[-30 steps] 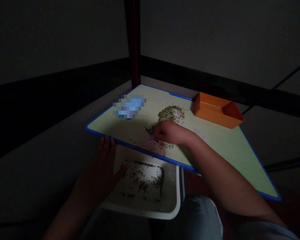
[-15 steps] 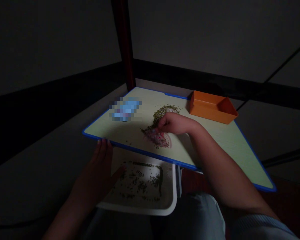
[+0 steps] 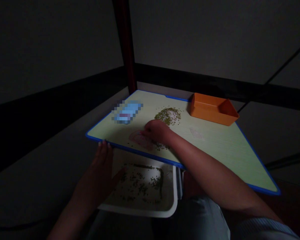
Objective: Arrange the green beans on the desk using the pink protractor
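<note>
My right hand [image 3: 158, 131] is closed low over the pale yellow board [image 3: 222, 150] with the blue rim. At its curled fingers lies a pink, curved flat piece [image 3: 140, 139], blurred and partly covered by the hand. Behind that hand is a loose heap of small green-yellow beans [image 3: 168, 115]; more beans lie beneath the wrist. My left hand [image 3: 101, 170] has its fingers stretched out, their tips at the board's near left edge, the thumb apart over a white tub [image 3: 174, 196]. Scattered beans are inside the tub, which sits below the board's front edge.
An orange open box [image 3: 212, 115] stands at the back right of the board. A blurred-out light blue item [image 3: 128, 111] lies at the back left. A dark red post [image 3: 126, 46] rises behind, between grey walls. My knee [image 3: 202, 216] is below the board.
My right hand has moved left and slightly nearer, and the pink piece has shifted left with it. Beans that lay on the pink area now sit to its right. My left hand stays put.
</note>
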A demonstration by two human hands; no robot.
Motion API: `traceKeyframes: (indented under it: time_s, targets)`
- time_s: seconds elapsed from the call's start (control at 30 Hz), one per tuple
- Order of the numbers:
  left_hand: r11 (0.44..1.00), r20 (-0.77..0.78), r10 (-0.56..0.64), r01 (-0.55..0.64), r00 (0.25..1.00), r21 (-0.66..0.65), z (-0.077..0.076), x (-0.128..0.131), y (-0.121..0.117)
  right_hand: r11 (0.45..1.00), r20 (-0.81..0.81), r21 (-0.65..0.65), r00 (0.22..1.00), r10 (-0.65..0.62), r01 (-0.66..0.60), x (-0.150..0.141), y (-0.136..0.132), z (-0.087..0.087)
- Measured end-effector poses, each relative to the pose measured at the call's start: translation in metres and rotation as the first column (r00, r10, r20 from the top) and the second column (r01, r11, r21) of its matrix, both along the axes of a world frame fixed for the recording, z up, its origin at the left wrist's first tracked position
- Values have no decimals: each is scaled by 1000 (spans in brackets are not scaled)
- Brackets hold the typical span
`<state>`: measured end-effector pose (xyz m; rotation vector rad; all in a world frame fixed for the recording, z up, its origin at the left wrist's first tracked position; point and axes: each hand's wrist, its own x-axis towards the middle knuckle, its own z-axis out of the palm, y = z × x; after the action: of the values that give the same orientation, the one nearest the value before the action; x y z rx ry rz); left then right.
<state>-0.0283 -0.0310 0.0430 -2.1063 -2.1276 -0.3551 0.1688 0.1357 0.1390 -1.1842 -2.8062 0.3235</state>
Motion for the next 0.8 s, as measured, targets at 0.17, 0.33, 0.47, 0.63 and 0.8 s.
traceKeyframes:
  time_s: [0.17,0.33,0.47,0.63,0.8]
  targets:
    - [1000,13,8,-8,1000,-2,-2,-3,-1,994,32,44,995,95,-96,-7,-3,-5]
    - [1000,28,7,-7,1000,-2,-4,-4,-3,979,17,62,981,194,-195,-8,-7,-6]
    - [1000,14,-5,5,1000,17,-3,-3,-4,975,-41,19,974,222,-221,0,-5,-2]
    - [997,7,-37,36,999,61,-8,-5,-2,985,-171,-93,977,126,-144,27,14,9]
    - [995,29,-57,54,998,87,-16,-10,1,923,-191,-351,977,98,-161,67,40,21]
